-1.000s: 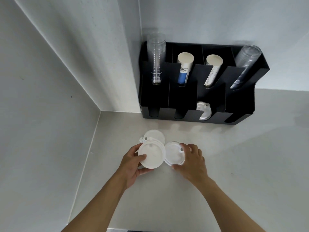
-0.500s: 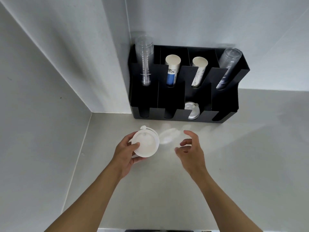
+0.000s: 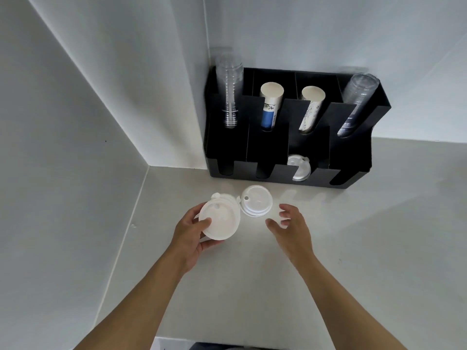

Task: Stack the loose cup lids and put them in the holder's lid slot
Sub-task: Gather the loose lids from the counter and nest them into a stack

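My left hand [image 3: 188, 236] grips a white cup lid [image 3: 219, 219], with more white lids stacked behind it, held tilted above the counter. To its right a small stack of white lids [image 3: 256, 202] lies flat on the counter. My right hand [image 3: 290, 227] hovers just right of that stack, fingers loosely curved, holding nothing. The black cup holder [image 3: 326, 147] stands against the wall, and several white lids [image 3: 299, 168] sit in its third front slot.
The holder's back slots carry clear plastic cups [image 3: 230, 92] at the left, two paper cup stacks [image 3: 270, 107] in the middle and clear cups [image 3: 356, 102] at the right. Walls close in on the left and behind. The grey counter [image 3: 353, 248] stretches to the right.
My right hand let go of its lids, which now lie on the counter, and drew back to the right. My left hand keeps hold of its lids.
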